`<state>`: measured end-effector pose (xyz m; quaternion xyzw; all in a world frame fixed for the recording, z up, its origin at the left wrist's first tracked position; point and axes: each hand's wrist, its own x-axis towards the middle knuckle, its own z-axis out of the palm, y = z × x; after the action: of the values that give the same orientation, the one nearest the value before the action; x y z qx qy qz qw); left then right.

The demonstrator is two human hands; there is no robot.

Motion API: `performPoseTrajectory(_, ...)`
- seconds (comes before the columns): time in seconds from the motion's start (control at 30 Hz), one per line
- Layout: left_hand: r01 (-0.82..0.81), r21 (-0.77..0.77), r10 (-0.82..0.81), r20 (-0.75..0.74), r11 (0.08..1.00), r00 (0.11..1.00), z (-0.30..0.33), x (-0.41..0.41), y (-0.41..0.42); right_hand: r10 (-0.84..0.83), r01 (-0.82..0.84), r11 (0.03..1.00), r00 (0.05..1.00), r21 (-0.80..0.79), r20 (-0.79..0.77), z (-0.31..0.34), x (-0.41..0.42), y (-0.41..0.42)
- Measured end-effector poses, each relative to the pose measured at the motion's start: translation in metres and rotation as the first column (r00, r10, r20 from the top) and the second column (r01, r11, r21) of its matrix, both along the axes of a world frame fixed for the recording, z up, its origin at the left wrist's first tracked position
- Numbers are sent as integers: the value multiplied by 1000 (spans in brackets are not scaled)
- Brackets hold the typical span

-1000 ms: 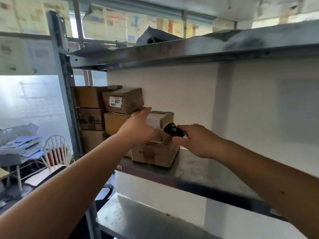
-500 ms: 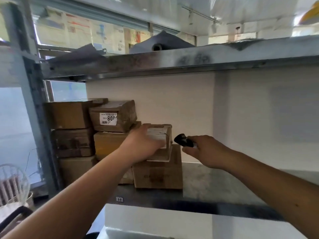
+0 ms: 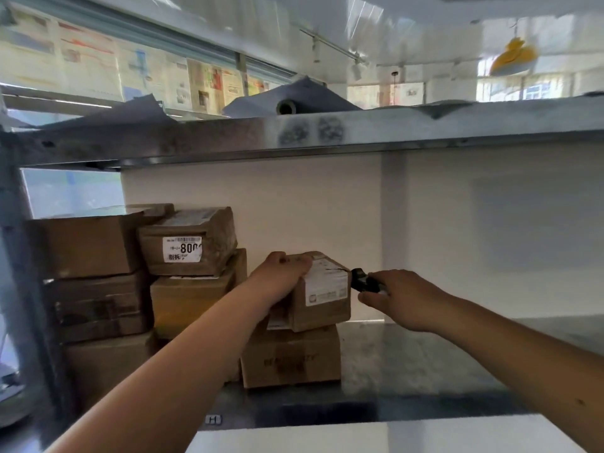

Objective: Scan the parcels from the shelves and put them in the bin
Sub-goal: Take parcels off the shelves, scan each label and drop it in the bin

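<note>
Parcel [image 3: 322, 291]: small brown box with a white label, atop another box [image 3: 291, 358] on the shelf [image 3: 425, 361].
Left hand [image 3: 281, 277]: fingers curled over its top-left edge.
Right hand [image 3: 400, 297]: clamped on a black scanner [image 3: 362, 282], just right of the label.
Progress: scanning appears underway; binning remains, as do the stacked boxes [image 3: 130, 276] left of the left hand. No bin in view.

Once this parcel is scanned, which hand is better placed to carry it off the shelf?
Left, probably. The left hand already grips the small parcel over its top, on the lower box. The right hand holds the black scanner beside the parcel's label.
</note>
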<state>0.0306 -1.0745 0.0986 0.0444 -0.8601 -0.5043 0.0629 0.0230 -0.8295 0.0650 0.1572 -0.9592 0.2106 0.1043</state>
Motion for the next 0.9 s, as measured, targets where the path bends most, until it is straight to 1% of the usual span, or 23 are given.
performPoseTrajectory(0.07,34,37,-35,45,999,998,-1,-6,2,-10,11,1000,1000,-12,12,1,2,3)
performPoseTrajectory(0.17,76,32,-79,76,997,994,-5,-8,4,-10,10,1000,1000,-16,9,0,6,6)
performPoseTrajectory(0.33,121,43,-123,38,992,992,-6,4,3,0,0,999,1000,-44,4,-3,14,9)
performPoseTrajectory(0.43,148,75,-146,-34,986,989,-10,11,4,9,-10,998,1000,-63,-11,-3,20,11)
performPoseTrajectory(0.5,148,67,-140,-115,987,983,-14,17,6,12,-14,996,1000,-87,-17,-3,26,13)
performPoseTrajectory(0.57,130,46,-117,-220,991,969,-20,19,10,20,-22,994,1000,-110,-23,-4,32,15)
performPoseTrajectory(0.7,161,74,-127,-342,984,931,-28,23,27,20,-22,989,1000,-148,-13,-6,50,23)
performPoseTrajectory(0.8,172,-8,-159,-418,985,894,-29,34,41,-14,11,987,1000,-161,-15,-4,64,37)
performPoseTrajectory(0.9,241,-64,-243,-463,968,852,-33,42,55,-73,69,982,997,-174,-17,0,81,55)
